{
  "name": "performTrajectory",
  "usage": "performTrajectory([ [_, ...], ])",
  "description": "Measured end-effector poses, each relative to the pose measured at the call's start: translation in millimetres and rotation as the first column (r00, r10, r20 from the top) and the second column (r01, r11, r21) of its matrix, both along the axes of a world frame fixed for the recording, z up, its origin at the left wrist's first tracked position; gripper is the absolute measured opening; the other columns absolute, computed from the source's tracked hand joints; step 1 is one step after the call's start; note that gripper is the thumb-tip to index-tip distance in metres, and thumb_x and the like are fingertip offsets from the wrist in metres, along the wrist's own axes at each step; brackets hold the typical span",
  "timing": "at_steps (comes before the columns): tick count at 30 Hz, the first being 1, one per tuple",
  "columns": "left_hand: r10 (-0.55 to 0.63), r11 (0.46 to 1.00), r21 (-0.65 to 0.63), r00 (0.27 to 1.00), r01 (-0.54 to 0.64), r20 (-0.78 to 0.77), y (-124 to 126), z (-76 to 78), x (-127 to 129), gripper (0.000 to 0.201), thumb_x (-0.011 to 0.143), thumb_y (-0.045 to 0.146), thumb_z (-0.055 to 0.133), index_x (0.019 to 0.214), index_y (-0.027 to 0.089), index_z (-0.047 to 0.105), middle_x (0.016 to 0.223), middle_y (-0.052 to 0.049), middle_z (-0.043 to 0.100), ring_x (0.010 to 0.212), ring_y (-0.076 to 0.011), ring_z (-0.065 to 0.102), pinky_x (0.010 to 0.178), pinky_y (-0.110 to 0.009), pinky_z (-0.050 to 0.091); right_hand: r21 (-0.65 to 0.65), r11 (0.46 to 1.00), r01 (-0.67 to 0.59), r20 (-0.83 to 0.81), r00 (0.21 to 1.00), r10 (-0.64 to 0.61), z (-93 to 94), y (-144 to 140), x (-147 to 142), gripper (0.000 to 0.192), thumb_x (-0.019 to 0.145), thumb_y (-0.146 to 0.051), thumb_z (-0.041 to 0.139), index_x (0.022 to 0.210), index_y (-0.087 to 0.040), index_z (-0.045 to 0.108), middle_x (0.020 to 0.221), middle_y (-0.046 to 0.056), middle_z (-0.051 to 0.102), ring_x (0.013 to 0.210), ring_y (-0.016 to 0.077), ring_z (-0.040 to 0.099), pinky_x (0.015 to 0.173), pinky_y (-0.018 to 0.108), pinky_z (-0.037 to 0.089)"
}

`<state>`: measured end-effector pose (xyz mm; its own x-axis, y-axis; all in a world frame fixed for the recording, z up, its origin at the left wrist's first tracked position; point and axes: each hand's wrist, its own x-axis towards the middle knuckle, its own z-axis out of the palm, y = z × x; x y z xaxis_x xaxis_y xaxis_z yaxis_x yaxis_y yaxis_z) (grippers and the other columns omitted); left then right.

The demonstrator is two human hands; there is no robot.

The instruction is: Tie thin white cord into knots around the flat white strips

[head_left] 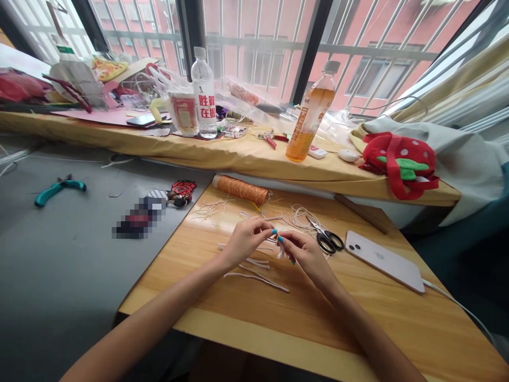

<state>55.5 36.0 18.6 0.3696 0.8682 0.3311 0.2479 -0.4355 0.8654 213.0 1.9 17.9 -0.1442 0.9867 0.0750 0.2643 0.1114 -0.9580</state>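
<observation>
Both hands meet above the wooden table (318, 313), fingertips nearly touching. My left hand (251, 236) is closed in a pinch on a thin cord, most of it hidden by the fingers. My right hand (304, 254) pinches a small bundle of white cord (281, 251), which hangs below its fingertips. Under and beside the hands lie several cut white cords (256, 277). Black-handled scissors (330, 241) rest just right of my right hand, blades partly over a loose tangle of pale string (302, 216). Behind the hands lies a spool of orange cord (242, 189).
A pale phone (384, 260) with a charging cable lies at right. Teal-handled pliers (59, 191) are on the grey surface at left. Along the cloth-covered ledge (246, 154) stand a clear bottle (204, 95), an orange drink bottle (312, 114) and a red strawberry bag (400, 159).
</observation>
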Motion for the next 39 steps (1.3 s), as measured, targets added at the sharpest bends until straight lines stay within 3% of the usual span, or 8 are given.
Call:
performTrajectory([
  [5,0.036,0.999,0.023,0.998,-0.035,-0.054,-1,-1.5,1,0.015,0.076,0.023,0.05,0.067,0.013,0.056,0.064,-0.001,0.054,0.06,-0.0098,0.046,0.056,-0.021,0.036,0.0,0.999,0.042,0.046,0.998,-0.042,0.0,-3,-3,0.021,0.075,-0.036,0.051,0.079,-0.018,0.061,0.055,-0.002,0.048,0.046,0.009,0.04,0.043,0.021,0.032],
  [11,0.07,0.989,0.138,0.995,-0.059,-0.076,-4,-4.5,4,0.013,0.076,0.02,0.048,0.068,0.014,0.056,0.068,-0.001,0.052,0.064,-0.0103,0.046,0.058,-0.021,0.036,0.051,0.993,0.105,0.1,0.989,-0.11,-1.6,-7,-8,0.024,0.076,-0.039,0.049,0.081,-0.018,0.061,0.059,-0.001,0.051,0.049,0.0103,0.044,0.045,0.022,0.034],
  [17,-0.007,0.991,-0.133,1.0,0.01,0.023,2,-7.6,2,0.027,0.08,0.035,0.042,0.073,0.014,0.057,0.062,0.001,0.05,0.055,-0.0084,0.043,0.051,-0.019,0.034,0.169,0.976,0.138,0.168,0.972,-0.167,-2.0,-6,-7,0.023,0.078,-0.037,0.047,0.082,-0.018,0.059,0.063,0.001,0.055,0.052,0.012,0.046,0.05,0.024,0.036],
  [28,0.029,0.999,-0.021,0.999,-0.03,-0.027,1,-9.0,4,0.022,0.075,0.031,0.05,0.061,0.014,0.053,0.059,0.001,0.05,0.06,-0.0099,0.044,0.055,-0.02,0.034,0.204,0.974,0.101,0.231,0.962,-0.149,-2.7,-7,-11,0.02,0.078,-0.036,0.048,0.077,-0.021,0.061,0.066,0.002,0.057,0.061,0.0156,0.049,0.055,0.026,0.036],
  [31,-0.029,0.985,-0.167,0.999,0.034,0.034,6,-13.1,4,0.024,0.074,0.035,0.049,0.063,0.014,0.053,0.054,0.003,0.046,0.051,-0.0081,0.042,0.049,-0.019,0.033,0.152,0.985,0.076,0.203,0.973,-0.107,-3.7,-5,-8,0.019,0.078,-0.035,0.049,0.078,-0.02,0.061,0.065,0.001,0.057,0.059,0.0143,0.049,0.055,0.025,0.037],
  [34,-0.08,0.936,-0.331,0.99,0.116,0.119,11,-16.2,2,0.031,0.076,0.042,0.042,0.07,0.014,0.053,0.047,0.005,0.04,0.041,-0.0064,0.038,0.041,-0.018,0.03,0.061,0.997,0.057,0.124,0.99,-0.064,-5.3,-3,-5,0.02,0.077,-0.035,0.05,0.082,-0.018,0.061,0.063,0.0,0.056,0.055,0.0123,0.047,0.053,0.024,0.037],
  [39,-0.117,0.922,-0.354,0.984,0.159,0.137,13,-14.7,1,0.03,0.074,0.041,0.046,0.069,0.013,0.054,0.047,0.006,0.04,0.041,-0.0051,0.036,0.04,-0.016,0.029,-0.021,1.0,0.023,0.022,0.999,-0.023,-7.2,-1,-5,0.022,0.075,-0.036,0.052,0.082,-0.016,0.06,0.059,-0.001,0.054,0.051,0.0107,0.045,0.05,0.023,0.036],
])
